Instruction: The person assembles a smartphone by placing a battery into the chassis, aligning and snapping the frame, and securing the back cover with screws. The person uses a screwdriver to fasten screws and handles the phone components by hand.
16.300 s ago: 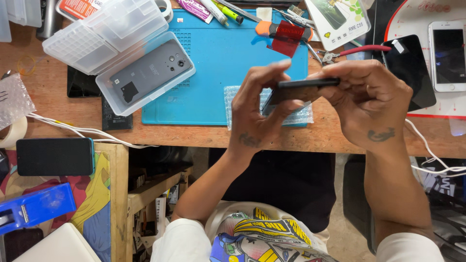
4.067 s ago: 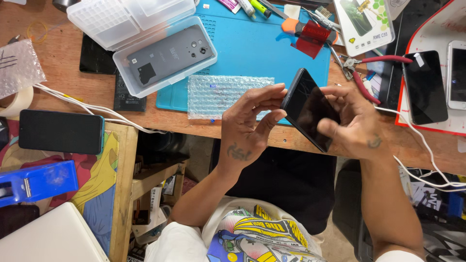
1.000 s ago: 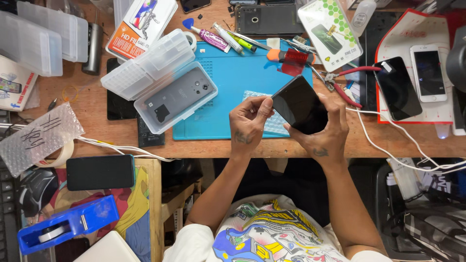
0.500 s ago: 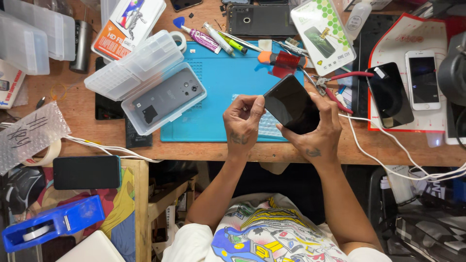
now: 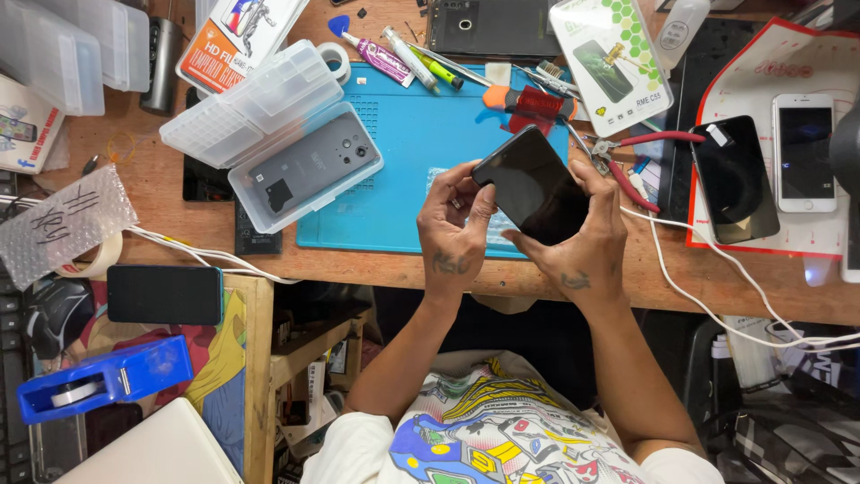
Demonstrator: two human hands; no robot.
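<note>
Black and glossy, a phone (image 5: 536, 188) sits tilted between both hands above the front edge of the blue mat (image 5: 412, 170), held clear of the wooden surface (image 5: 717, 278). Only the head view shows the scene. The left hand (image 5: 455, 229) pinches the phone's upper-left corner with curled fingertips — its grip is clenched on that corner. The right hand (image 5: 582, 237) cups the phone's lower right side from beneath, thumb along the near edge, so its grip also grasps the phone.

Just left of the hands, an open clear plastic box (image 5: 282, 152) rests partly on the mat with a grey phone back (image 5: 313, 166) inside. Behind the phone lie glue tubes (image 5: 387, 59), a green pen (image 5: 437, 72) and an orange-handled tool (image 5: 515, 97). Red-handled pliers (image 5: 640, 148) lie just beside the right hand. Further right, a second dark phone (image 5: 735, 179) and a white phone (image 5: 804, 152) lie on a red-edged sheet (image 5: 761, 63). A white cable (image 5: 717, 300) trails across the surface — well to the left sit another black phone (image 5: 164, 294) and a blue tape dispenser (image 5: 103, 381).
</note>
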